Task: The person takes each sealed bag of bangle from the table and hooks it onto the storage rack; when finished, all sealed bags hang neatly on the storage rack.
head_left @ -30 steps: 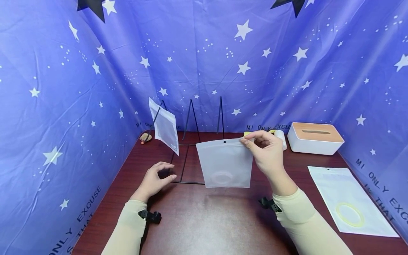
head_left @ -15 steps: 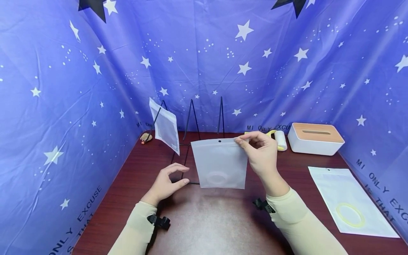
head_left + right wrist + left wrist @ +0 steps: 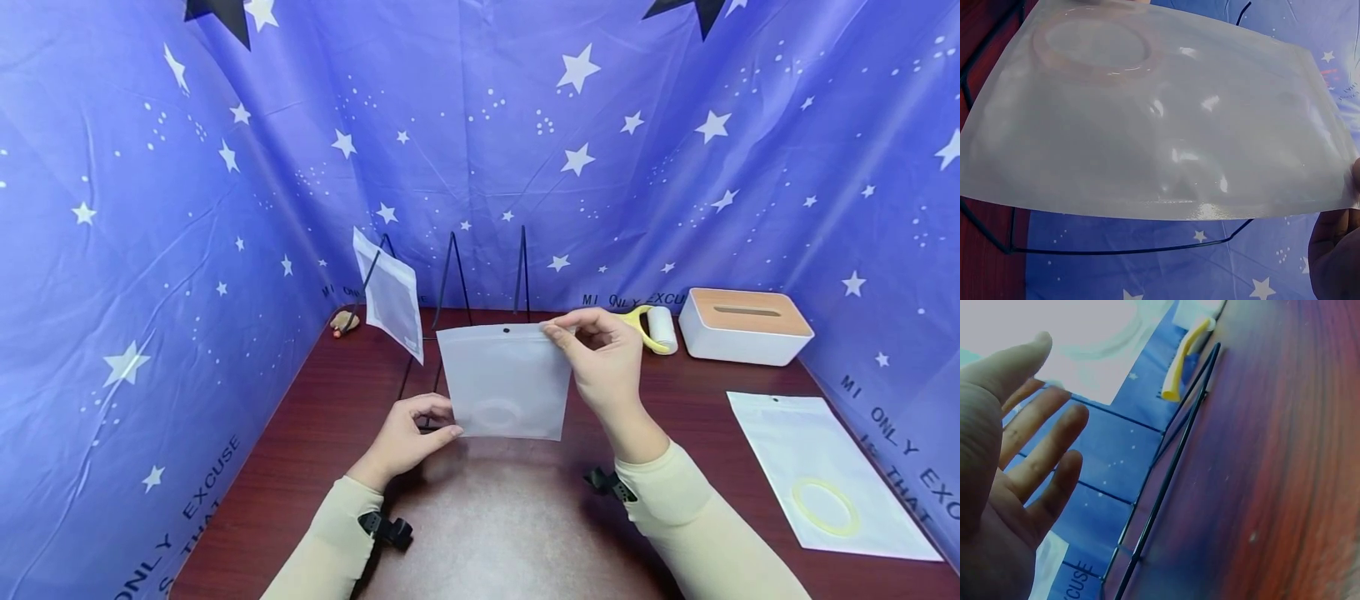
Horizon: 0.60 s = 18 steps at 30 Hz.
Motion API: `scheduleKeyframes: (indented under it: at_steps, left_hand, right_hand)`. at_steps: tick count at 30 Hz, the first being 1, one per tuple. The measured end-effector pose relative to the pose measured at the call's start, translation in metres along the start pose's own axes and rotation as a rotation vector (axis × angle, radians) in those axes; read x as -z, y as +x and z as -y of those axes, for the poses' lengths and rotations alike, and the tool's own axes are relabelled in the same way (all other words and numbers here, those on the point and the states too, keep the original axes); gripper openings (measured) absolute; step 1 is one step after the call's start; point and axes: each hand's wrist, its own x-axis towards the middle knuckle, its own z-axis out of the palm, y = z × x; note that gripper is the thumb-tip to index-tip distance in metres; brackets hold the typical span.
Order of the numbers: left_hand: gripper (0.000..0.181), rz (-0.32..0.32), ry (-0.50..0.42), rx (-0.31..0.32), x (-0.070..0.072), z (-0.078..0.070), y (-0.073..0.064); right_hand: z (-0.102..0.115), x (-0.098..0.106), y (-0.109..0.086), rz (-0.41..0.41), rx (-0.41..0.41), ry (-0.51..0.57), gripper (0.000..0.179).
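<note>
A translucent zip bag (image 3: pixel 506 379) with a pale ring inside hangs upright in front of the black wire rack (image 3: pixel 522 275). My right hand (image 3: pixel 611 358) pinches its top right corner between thumb and fingers. At the bag's lower left edge is my left hand (image 3: pixel 412 433), thumb and fingers apart; the thumb (image 3: pixel 1016 362) overlaps the bag in the left wrist view. The pale pinkish ring (image 3: pixel 1094 44) shows through the film in the right wrist view. Another white bag (image 3: pixel 392 296) hangs on the rack's left prong.
On the right of the table lies a flat white bag (image 3: pixel 802 442) with a yellow ring (image 3: pixel 825 507). Behind it stands a white tissue box (image 3: pixel 738 342) with a wooden lid. A yellow-handled white roller (image 3: pixel 662 327) is beside the box. Starry blue cloth (image 3: pixel 465 125) encloses the table.
The right hand has carried the bag to the left. My left hand has moved right and slightly forward, up to the bag's lower left edge.
</note>
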Motion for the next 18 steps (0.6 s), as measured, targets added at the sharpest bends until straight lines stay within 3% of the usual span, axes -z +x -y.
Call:
scheduleKeyframes:
  at_steps: [6,13,18]
  left_hand:
    - [0.008,-0.014,-0.008,-0.012,-0.004,-0.002,0.000]
    - [0.010,-0.056,0.000,-0.034,-0.003,-0.035,0.003]
    - [0.011,-0.051,-0.006,-0.058,0.000,-0.034,0.002]
  right_hand:
    - [0.000,-0.002,-0.003,0.021,-0.009,-0.012,0.011]
    - [-0.001,0.000,-0.005,0.064,-0.048,0.001,0.017]
    - [0.000,0.000,-0.006,0.085,-0.083,0.005,0.032]
